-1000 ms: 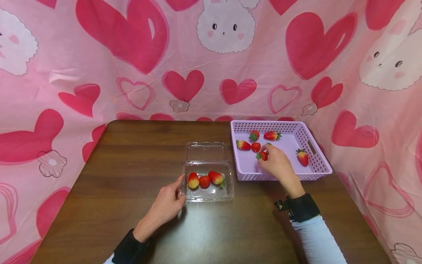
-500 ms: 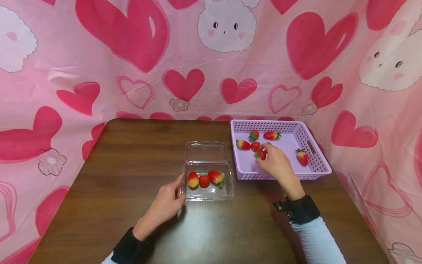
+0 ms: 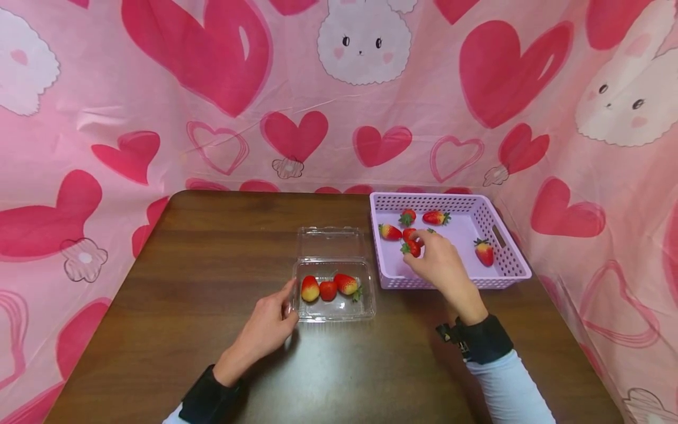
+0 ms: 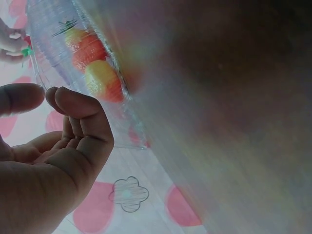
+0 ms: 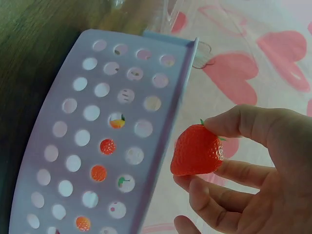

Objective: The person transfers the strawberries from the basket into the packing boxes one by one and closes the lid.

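Three strawberries (image 3: 328, 291): in a row inside the hinged plastic box (image 3: 336, 309); the left one turns a yellow end to the front, the middle one shows red from above, the right one lies tilted, green leaves toward its right
Plastic box: clear, flat on the wooden counter (image 3: 344, 377) just left of the basket, its lid (image 3: 331, 242) laid back behind it
Left hand (image 3: 267, 324): index fingertip against the left end of the box, thumb at the front corner; in the left wrist view the two tips look close together at the rim, but I cannot tell whether they pinch it
Right hand (image 3: 438, 258): narrow, over the front of the basket, holding one strawberry between thumb and fingertips
Held strawberry (image 5: 197, 151): red, leaf end by the thumb, over the front left part of the basket; in the right wrist view it shows above the rim, against the backdrop
Lilac perforated basket (image 3: 392, 259): far right on the counter, with five more strawberries (image 3: 436, 218), four toward the back left and one near the right wall; another bit of green peeks out behind the right hand
Wrists: black bands (image 3: 484, 340) on both
Backdrop (image 3: 222, 35): pink cloth with hearts and rabbit faces
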Tool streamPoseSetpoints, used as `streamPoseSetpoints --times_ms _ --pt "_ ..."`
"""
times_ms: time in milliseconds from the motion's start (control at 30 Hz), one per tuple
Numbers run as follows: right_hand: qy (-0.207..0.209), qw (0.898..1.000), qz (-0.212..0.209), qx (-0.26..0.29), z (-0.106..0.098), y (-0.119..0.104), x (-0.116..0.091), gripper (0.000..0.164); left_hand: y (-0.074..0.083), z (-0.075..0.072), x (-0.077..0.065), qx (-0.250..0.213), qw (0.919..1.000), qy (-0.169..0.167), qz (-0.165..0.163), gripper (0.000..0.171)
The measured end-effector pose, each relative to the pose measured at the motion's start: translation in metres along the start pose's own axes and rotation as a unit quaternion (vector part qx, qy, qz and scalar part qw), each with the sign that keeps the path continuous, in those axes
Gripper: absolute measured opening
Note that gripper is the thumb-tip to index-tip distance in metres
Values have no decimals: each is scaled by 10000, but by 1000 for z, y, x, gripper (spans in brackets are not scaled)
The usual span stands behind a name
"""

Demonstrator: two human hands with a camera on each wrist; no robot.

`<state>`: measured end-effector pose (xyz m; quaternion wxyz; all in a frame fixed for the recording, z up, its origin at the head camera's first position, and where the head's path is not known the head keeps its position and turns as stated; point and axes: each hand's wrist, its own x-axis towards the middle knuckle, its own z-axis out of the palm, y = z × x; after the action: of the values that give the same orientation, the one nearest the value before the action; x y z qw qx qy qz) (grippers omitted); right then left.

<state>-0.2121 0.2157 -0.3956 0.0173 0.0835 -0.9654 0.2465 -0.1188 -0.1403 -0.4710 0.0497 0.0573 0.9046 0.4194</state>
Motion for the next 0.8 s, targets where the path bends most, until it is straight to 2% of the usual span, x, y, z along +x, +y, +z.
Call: streamPoseSetpoints --times_ms 400,567,800 --pt "184 9995 -223 124 8 -14 -7 49 -1 0 -1 16 10000 17 41 68" --pt "216 9993 -262 167 11 -18 -6 48 -1 0 -1 -55 10000 -43 -40 68" --pt "295 9980 -505 242 16 -25 -8 48 -1 0 0 -74 10000 -16 -33 68"
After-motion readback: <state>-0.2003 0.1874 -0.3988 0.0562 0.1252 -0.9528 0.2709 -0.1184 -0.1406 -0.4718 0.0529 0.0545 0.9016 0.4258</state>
